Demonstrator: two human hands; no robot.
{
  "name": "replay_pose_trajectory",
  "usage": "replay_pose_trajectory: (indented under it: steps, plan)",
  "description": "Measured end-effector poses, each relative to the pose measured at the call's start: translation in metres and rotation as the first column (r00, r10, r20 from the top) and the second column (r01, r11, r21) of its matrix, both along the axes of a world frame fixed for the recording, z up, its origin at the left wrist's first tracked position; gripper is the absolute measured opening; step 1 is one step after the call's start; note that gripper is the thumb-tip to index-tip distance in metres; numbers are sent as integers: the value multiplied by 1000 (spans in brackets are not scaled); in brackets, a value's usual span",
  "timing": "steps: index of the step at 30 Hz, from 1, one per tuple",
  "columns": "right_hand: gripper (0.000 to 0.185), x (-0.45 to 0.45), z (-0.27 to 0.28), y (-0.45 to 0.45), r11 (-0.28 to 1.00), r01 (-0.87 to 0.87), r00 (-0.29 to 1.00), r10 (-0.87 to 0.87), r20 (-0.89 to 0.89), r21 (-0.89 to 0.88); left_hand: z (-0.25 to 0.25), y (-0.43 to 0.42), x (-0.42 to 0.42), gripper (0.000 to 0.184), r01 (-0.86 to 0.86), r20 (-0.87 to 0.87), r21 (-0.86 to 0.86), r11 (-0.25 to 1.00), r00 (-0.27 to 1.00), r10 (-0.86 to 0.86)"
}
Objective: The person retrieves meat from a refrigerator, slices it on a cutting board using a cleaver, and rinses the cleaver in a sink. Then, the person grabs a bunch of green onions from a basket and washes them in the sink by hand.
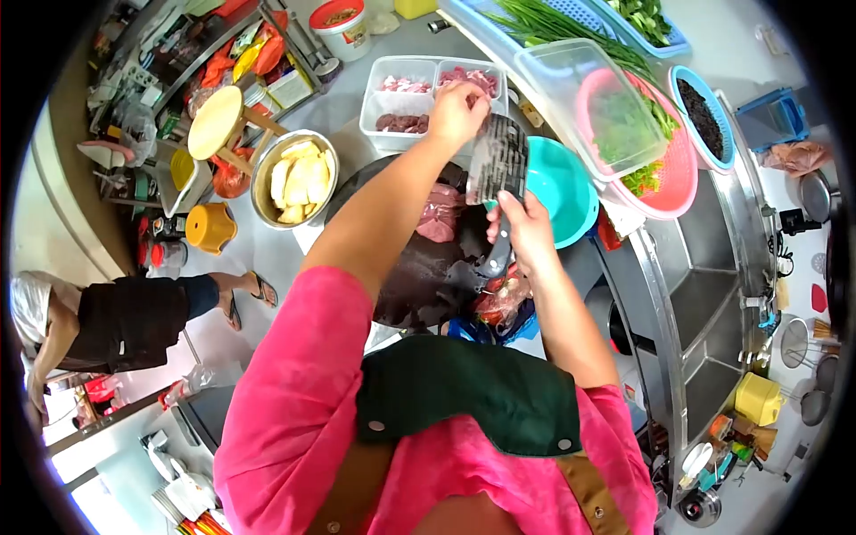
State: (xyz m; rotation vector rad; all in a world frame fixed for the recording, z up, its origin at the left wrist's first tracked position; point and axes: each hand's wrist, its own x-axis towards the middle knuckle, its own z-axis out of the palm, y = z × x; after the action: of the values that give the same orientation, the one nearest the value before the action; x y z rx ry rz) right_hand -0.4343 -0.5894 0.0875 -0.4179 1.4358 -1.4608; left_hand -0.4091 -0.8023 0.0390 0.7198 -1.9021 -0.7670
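Note:
My right hand (522,227) is wrapped around the black handle of a cleaver (501,159), whose broad wet blade points away from me. Below and left of the blade, a piece of raw meat (439,214) lies on a dark round chopping board (401,285). My left hand (459,111) reaches over the near right part of a white divided container (367,111), its fingers bunched together. Whatever they hold, if anything, is hidden. Cut meat (402,123) fills the container's near left compartment, with more pieces in the far ones.
A steel bowl of pale yellow chunks (301,181) stands left of the board, a turquoise basin (563,192) right of it. Beyond are a clear lid (593,107), a pink basket of greens (682,192) and steel sinks (704,303). Another person (125,325) is at the left.

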Motion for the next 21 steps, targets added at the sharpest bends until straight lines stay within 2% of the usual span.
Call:
replay_pose_trajectory:
  steps: [2,3,5,6,8,10,12,13,14,15,16,17,18,20,21]
  plan:
    - [16,-14,-6,36,997,55,998,-55,-6,58,-6,-14,-17,15,-47,199,346,937,980,-24]
    - [16,-16,-9,50,995,84,996,-83,-24,48,-31,-35,-26,15,-45,204,348,936,978,-29]
    - [16,-17,-13,72,988,146,989,-146,-16,45,-101,-76,-42,30,-199,147,363,910,977,155]
    - [14,-18,-12,82,988,147,989,-146,-10,56,-97,-75,-39,30,-196,154,361,912,977,149]
    - [13,-18,-16,102,986,158,987,-159,16,48,-71,-67,-28,31,38,-185,764,644,969,162]
    - [12,-17,-21,120,988,151,988,-151,1,-26,-50,-54,-10,27,32,-178,768,640,970,165]
    - [13,-16,-17,134,989,134,991,-134,-5,-56,-37,-37,24,23,32,8,626,779,999,-48]
    - [14,-17,-19,142,991,120,991,-123,-48,-61,-28,-19,46,21,67,114,607,792,979,-169]
    - [15,-17,-21,150,993,102,990,-107,-89,-63,-19,3,71,20,103,219,595,797,934,-284]
    - [16,-15,-19,155,994,103,990,-107,-93,-45,-10,27,94,18,66,419,610,790,818,-393]
    - [15,-14,-17,157,994,99,990,-103,-92,-41,-2,47,113,21,34,586,613,789,651,-483]
    - [15,-14,-19,158,994,98,991,-102,-85,-45,-13,65,132,26,178,600,381,907,699,-389]
    - [15,-12,-21,159,994,95,992,-99,-81,-49,-29,81,148,32,291,583,109,950,756,-299]
    - [15,-8,-21,154,996,84,994,-86,-69,-29,-39,99,154,44,81,769,221,972,598,-225]
    - [15,-5,-20,150,997,80,995,-80,-55,-5,-44,106,156,39,-19,717,262,965,673,-181]
